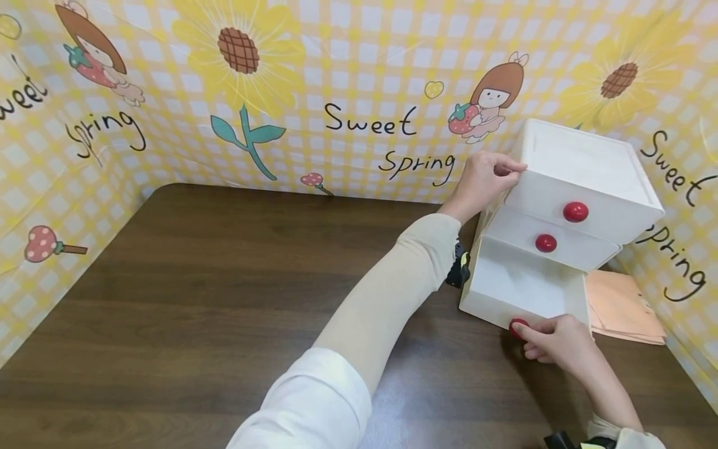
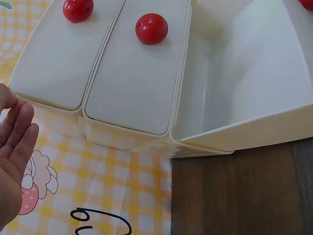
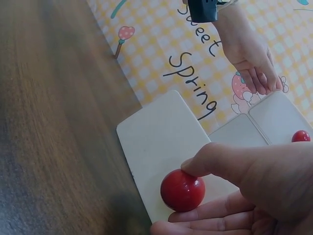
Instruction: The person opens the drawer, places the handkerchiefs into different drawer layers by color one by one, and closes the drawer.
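A white three-drawer unit (image 1: 589,156) with round red knobs stands at the right. Its lowest drawer (image 1: 524,305) is pulled out, and the inside that shows holds nothing. My right hand (image 1: 561,343) pinches that drawer's red knob (image 3: 183,190), the thumb on one side and fingers on the other. At the unit's upper left front corner, my left hand (image 1: 485,178) pinches the edge between thumb and fingertips. In the left wrist view, the middle drawer (image 2: 134,83) and the top drawer (image 2: 58,58) are closed.
Orange-pink sheets (image 1: 622,305) lie on the table beside the unit, at its right. The dark wooden table (image 1: 196,312) extends to the left. A yellow checked cloth (image 1: 348,75) with printed flowers and lettering hangs behind and at both sides.
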Tool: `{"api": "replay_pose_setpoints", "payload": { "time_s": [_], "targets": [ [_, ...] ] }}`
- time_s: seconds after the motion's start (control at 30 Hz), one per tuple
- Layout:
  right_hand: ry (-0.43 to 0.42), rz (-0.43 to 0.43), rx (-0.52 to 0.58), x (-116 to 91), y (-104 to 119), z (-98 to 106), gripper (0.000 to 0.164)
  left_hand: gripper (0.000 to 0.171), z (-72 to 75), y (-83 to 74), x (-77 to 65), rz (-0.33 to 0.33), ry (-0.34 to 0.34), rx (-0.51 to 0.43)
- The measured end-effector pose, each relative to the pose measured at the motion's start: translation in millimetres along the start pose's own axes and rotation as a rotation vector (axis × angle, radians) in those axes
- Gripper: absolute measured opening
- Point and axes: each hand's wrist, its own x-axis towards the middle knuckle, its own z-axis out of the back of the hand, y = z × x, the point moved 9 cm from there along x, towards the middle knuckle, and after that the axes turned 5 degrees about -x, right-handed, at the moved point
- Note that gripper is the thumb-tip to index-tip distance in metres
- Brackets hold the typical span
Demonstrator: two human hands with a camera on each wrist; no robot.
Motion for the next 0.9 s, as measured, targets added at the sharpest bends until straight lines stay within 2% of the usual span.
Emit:
{"api": "replay_pose_setpoints", "payload": {
  "time_s": [0.23, 0.4, 0.63, 0.9],
  "targets": [
    [-0.014, -0.003, 0.008, 0, -2, -1, 0.047, 0.017, 0.8, 1.7, -0.3, 0.003, -0.008, -0.003],
    [-0.009, 0.027, 0.008, -2, -4, -1, 0.049, 0.017, 0.1, 2.4, 0.2, 0.014, -0.008, -0.013],
    [-0.009, 0.044, 0.024, -8, -15, 8, 0.054, 0.017, -0.2, 0.4, 0.7, 0.012, -0.012, -0.013],
    [-0.018, 0.036, -0.063, -18, -32, 23, 0.056, 0.018, 0.0, 0.1, -0.3, 0.022, -0.011, -0.007]
  ]
}}
